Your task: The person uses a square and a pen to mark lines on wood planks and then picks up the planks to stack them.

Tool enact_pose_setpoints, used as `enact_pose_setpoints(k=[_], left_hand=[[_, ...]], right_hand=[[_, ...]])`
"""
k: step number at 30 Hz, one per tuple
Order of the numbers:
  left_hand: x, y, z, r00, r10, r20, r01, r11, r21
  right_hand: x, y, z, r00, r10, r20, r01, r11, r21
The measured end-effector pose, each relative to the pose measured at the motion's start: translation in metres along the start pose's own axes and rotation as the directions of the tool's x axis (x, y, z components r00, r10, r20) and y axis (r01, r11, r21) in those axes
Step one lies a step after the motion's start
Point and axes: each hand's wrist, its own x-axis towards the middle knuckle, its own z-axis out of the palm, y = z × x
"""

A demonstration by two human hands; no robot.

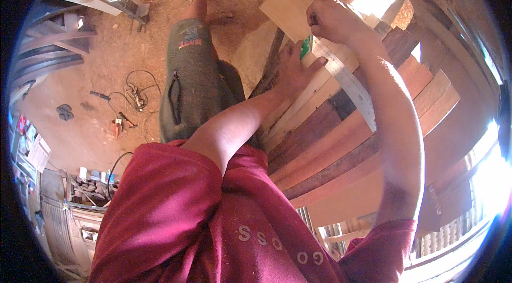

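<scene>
A try square with a green stock and a long metal blade (352, 86) lies across a pale wooden board (308, 96). My left hand (292, 72) grips the board's edge by the stock, its thumb apart and pressing near the blade's start. Above and just beyond the stock, my right hand (332, 20) is closed, its fingers curled; what they hold, if anything, I cannot make out. Beneath the blade run several reddish-brown planks (325, 149), side by side.
A plywood sheet (298, 3) lies beyond my hands. My leg in dark shorts (186, 85) stretches forward over the sawdust-strewn floor (112, 43). At the left a coiled cable (136, 96) and an orange tool (117, 127) lie there; curved timber pieces (58, 48) are stacked at the far left.
</scene>
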Motion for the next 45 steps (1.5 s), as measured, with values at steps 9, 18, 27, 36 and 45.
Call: enact_pose_setpoints(k=[9, 18, 27, 36, 45], left_hand=[[-0.003, -0.005, 0.006, 0.997, -0.054, -0.058, 0.056, 0.998, 0.034], [0.0, -0.017, 0.012, 0.997, -0.074, -0.038, 0.076, 0.995, 0.066], [-0.007, -0.027, 0.009, 1.0, 0.0, -0.031, -0.002, 0.998, -0.061], [-0.012, -0.015, 0.006, 0.996, 0.004, -0.091, -0.011, 0.997, -0.075], [-0.006, -0.026, 0.012, 0.991, 0.055, -0.124, -0.065, 0.995, -0.073]], right_hand=[[-0.004, -0.008, 0.0, 0.995, 0.034, 0.094, -0.027, 0.997, -0.072], [-0.052, -0.039, -0.061, 0.971, 0.06, 0.23, -0.026, 0.989, -0.147], [-0.052, -0.012, -0.062, 0.963, 0.19, -0.192, -0.19, 0.982, 0.019], [-0.048, -0.02, -0.067, 0.938, 0.079, -0.336, -0.066, 0.997, 0.049], [-0.053, -0.019, -0.066, 0.952, 0.118, -0.281, -0.094, 0.991, 0.098]])
